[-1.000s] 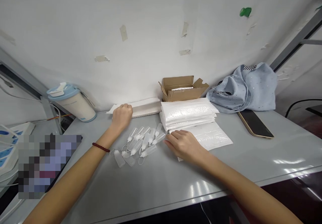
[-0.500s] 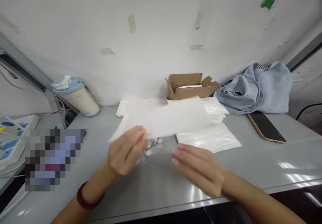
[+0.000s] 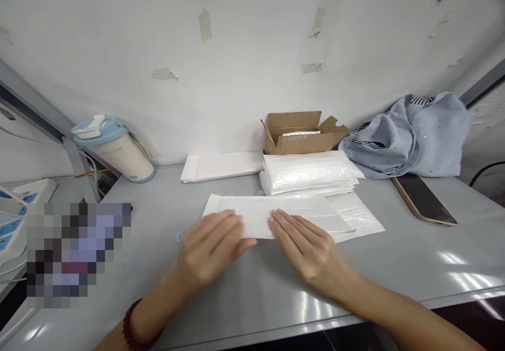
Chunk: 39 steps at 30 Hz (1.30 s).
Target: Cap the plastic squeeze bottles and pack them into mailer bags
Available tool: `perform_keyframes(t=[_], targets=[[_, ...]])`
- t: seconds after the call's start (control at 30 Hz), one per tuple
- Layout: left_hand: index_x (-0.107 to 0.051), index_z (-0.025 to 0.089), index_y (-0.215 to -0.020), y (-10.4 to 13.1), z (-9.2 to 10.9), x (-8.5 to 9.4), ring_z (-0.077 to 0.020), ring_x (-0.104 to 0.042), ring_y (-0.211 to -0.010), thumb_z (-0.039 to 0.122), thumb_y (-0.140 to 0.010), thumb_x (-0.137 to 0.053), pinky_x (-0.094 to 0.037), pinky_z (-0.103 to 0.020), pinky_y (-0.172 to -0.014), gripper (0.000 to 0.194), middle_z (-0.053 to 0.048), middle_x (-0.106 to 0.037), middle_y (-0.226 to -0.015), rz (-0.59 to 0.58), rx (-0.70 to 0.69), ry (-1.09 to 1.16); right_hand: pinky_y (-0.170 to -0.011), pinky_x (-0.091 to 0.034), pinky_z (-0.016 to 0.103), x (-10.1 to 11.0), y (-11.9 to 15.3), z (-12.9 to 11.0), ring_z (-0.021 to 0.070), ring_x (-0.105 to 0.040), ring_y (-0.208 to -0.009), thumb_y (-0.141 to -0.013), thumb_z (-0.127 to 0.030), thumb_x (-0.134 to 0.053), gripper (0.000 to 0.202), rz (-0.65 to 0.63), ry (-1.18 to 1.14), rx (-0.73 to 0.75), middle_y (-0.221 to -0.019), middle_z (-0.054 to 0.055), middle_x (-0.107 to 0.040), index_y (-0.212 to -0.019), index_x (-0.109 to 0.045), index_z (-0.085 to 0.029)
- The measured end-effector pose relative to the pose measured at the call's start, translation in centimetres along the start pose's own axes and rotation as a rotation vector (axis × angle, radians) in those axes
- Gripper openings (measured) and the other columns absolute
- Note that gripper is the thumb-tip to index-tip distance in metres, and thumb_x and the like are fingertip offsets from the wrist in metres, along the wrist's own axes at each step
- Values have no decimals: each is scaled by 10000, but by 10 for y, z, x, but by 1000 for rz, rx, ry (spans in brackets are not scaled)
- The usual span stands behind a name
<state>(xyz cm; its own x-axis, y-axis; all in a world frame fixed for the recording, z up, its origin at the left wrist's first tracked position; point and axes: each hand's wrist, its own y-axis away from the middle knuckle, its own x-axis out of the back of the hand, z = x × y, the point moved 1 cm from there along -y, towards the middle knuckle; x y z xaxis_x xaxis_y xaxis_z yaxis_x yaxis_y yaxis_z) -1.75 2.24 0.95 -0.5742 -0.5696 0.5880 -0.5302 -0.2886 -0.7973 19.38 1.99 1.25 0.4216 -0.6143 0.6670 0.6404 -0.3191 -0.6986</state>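
A flat white envelope-like sleeve [image 3: 252, 217] lies on the grey table, its right part overlapping a shiny white bubble mailer [image 3: 361, 215]. My left hand [image 3: 213, 246] rests on its lower left part, fingers stretched out and thumb apart. Flat on the middle of the sleeve are the extended fingers of my right hand [image 3: 305, 246]. Neither hand grips anything. Just behind the sleeve sits a stack of bubble mailers [image 3: 311, 171]. To the left of that stack is a pile of flat white sleeves [image 3: 223, 166]. A thin loop peeks out by the sleeve's left end; what it belongs to is hidden.
An open cardboard box [image 3: 305, 143] stands against the wall. Right of it are a light blue cloth bag [image 3: 426, 140] and a phone [image 3: 424, 199]. On the left, a cream tumbler [image 3: 122, 153] leans over, near a power strip [image 3: 23, 203] and a pixelated item [image 3: 84, 251].
The white sleeve, lifted and blurred in my left hand before, now lies flat on the table and bubble mailer. My left hand has opened onto it; my right hand has moved up onto it.
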Motion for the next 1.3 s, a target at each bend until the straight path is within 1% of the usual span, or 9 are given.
perform_keyframes(t=[0.1, 0.2, 0.3, 0.53, 0.8, 0.93, 1.07, 1.13, 1.3], targets=[[-677, 150, -888, -3, -22, 9, -227, -661, -883, 237, -896, -500, -538, -381, -814, 198, -87, -725, -887, 17, 585, 106, -706, -614, 336, -1, 0, 5, 255, -698, -910, -807, 86, -462, 254, 30, -7, -42, -947, 186, -722, -930, -666, -1], [-706, 165, -834, -1, -41, 17, -197, -663, -716, 402, -860, -536, -552, -293, -629, 294, -60, -724, -794, -187, 1285, 419, -672, -619, 336, -5, 2, 8, 249, -711, -859, -797, 89, -493, 241, 69, -5, -88, -921, 168, -731, -913, -674, -20], [-717, 144, -775, -1, -49, 22, -172, -644, -651, 426, -778, -642, -531, -253, -572, 293, -62, -713, -746, -270, 1548, 763, -664, -617, 327, -7, 3, 8, 234, -713, -852, -802, 75, -504, 255, 78, -21, -109, -918, 142, -737, -930, -676, -61], [-668, 162, -992, -6, -44, 20, -127, -661, -864, 168, -761, -689, -536, -158, -685, 232, -48, -718, -995, -4, 1740, 979, -630, -596, 332, -7, 3, 9, 239, -712, -767, -768, 69, -585, 174, 78, -66, -112, -849, 164, -734, -902, -656, -16], [-621, 130, -1132, -5, -40, 13, -178, -671, -933, 175, -792, -654, -566, -211, -724, 345, -98, -711, -1069, -40, 1805, 1138, -710, -588, 333, -6, 3, 6, 236, -688, -898, -785, 59, -542, 234, 46, -71, -54, -921, 155, -724, -979, -618, -48], [-639, 145, -1130, -7, -31, 9, -212, -689, -860, 199, -758, -681, -562, -276, -707, 378, -88, -731, -999, -198, 1678, 1275, -752, -582, 376, -6, 0, 2, 280, -642, -1006, -787, 2, -509, 225, -97, -132, -113, -1020, 185, -685, -985, -594, -62], [-660, 163, -1074, -7, -17, 4, -204, -691, -802, 172, -745, -657, -538, -293, -696, 329, -65, -739, -937, -451, 1516, 1355, -931, -445, 571, -6, -1, -3, 416, -335, -1305, -733, -199, -600, 459, -453, -265, -163, -1396, 274, -380, -1163, -497, -78], [-675, 170, -1025, -5, -11, 1, -198, -683, -811, 145, -722, -650, -525, -303, -739, 305, -45, -736, -912, -543, 1451, 1369, -971, -349, 643, -5, -1, -5, 440, -218, -1347, -692, -304, -628, 589, -551, -333, -166, -1438, 284, -287, -1207, -444, -88], [-679, 175, -832, -4, 2, -6, -173, -656, -716, 176, -694, -640, -498, -254, -639, 143, 5, -707, -774, -632, 1427, 1282, -993, -272, 645, -6, 0, -5, 412, -363, -1230, -614, -328, -614, 593, -549, -419, -223, -1218, 268, -453, -1118, -436, -70]])
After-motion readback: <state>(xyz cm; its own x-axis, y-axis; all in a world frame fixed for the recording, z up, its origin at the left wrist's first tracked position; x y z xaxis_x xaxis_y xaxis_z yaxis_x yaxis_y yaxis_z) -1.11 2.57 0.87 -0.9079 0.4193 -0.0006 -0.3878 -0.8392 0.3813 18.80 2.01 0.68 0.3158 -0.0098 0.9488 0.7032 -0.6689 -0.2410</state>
